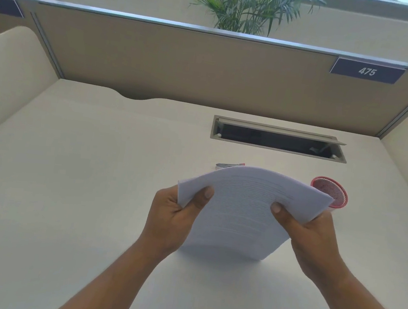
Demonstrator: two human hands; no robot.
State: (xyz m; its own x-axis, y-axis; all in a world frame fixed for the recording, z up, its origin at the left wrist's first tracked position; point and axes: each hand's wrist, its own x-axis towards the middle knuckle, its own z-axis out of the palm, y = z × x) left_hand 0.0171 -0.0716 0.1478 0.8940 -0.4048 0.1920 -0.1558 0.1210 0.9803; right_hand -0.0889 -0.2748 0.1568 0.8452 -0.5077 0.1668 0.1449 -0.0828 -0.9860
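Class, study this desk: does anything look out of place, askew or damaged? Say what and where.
The cable hatch at the back of the desk has its lid tilted open, showing a dark cavity. The paper stack bows upward between the left hand and right hand, bent rather than flat. Nothing looks spilled or torn.
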